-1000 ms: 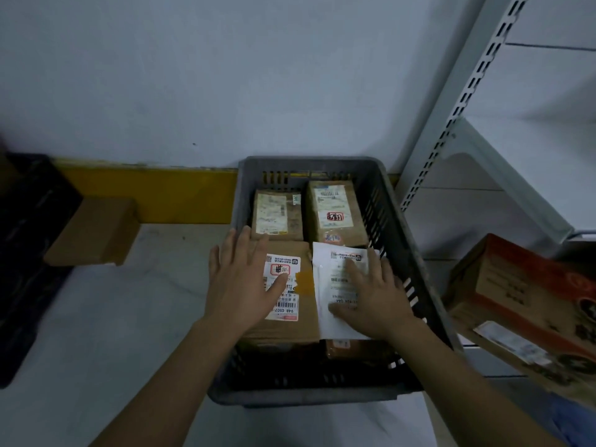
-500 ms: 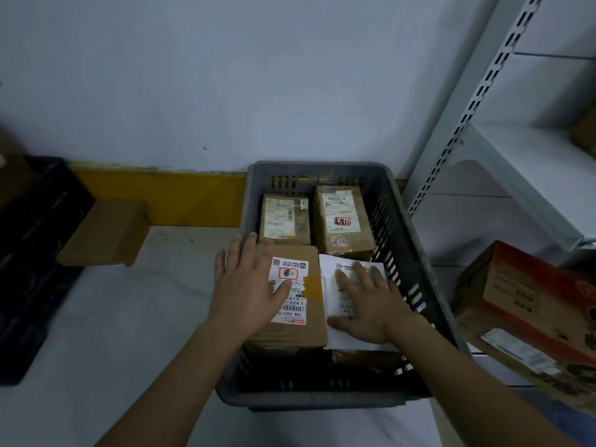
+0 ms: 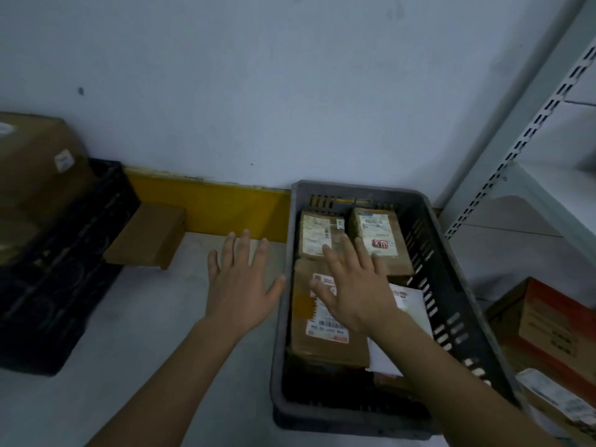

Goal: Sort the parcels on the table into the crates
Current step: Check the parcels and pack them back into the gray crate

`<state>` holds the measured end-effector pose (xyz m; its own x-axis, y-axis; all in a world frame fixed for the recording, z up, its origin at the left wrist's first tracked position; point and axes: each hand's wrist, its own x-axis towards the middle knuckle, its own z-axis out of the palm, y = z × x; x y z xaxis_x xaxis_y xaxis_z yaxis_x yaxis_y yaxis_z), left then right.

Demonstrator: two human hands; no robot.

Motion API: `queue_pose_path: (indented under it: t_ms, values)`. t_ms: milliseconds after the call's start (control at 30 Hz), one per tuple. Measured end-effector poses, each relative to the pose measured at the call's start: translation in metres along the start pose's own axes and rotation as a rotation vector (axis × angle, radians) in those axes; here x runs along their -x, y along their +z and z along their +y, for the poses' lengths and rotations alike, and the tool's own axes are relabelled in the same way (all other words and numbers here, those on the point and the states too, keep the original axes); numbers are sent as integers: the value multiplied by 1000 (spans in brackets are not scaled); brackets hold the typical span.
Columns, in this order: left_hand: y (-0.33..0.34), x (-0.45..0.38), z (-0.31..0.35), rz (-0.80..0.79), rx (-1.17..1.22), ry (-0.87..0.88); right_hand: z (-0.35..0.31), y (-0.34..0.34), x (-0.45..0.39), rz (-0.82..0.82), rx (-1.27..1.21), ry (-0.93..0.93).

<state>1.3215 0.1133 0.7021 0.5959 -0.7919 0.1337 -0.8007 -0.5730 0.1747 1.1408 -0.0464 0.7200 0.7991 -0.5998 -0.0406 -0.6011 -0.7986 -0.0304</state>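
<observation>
Grey plastic makes up the slotted crate (image 3: 451, 285) at about four o'clock in the view, standing on the pale table (image 3: 129, 333) against the wall. Four parcels lie flat in it, label side up, which looks deliberate so that the addresses can be read: two small cardboard boxes (image 3: 317, 233) side by side at the far end, a larger brown parcel (image 3: 325, 340) nearer, and a white mailer (image 3: 409, 301) tucked beside it toward the crate's right wall. They fit edge to edge, so packing them flat appears to save room.

The right hand (image 3: 354, 291) hovers over the large parcel with fingers spread and nothing in its grasp; whether it touches the cardboard cannot be told. The left hand (image 3: 240, 285) is also spread and empty, over bare table just outside the crate's left wall, at about nine o'clock from the other.

A plain brown box (image 3: 145, 240) rests on the table at ten o'clock, beside a black crate (image 3: 64, 269) that holds a big carton (image 3: 35, 162). That loose box is probably the next one to sort, and both empty hands seem free for it.
</observation>
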Motion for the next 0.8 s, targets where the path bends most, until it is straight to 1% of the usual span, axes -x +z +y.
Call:
queue_pose_path:
  t_ms: [100, 300, 367, 467, 633, 800]
  values:
    - [-9, -5, -42, 18, -14, -40, -56, -6, -19, 36, 20, -40]
    - [-19, 1, -156, 8, -34, -85, -173, 9, -60, 32, 1, -12]
    - [-20, 0, -193, -31, -57, -91, -211, 21, -73, 17, -13, 21]
    - [-17, 1, -243, -98, -96, -108, -259, 44, -86, -52, -10, 67]
    - [-7, -13, -300, -181, -63, -165, -304, 69, -110, -117, 3, 116]
    - [11, -45, -323, -239, 24, -183, -324, 81, -134, -154, 25, 132]
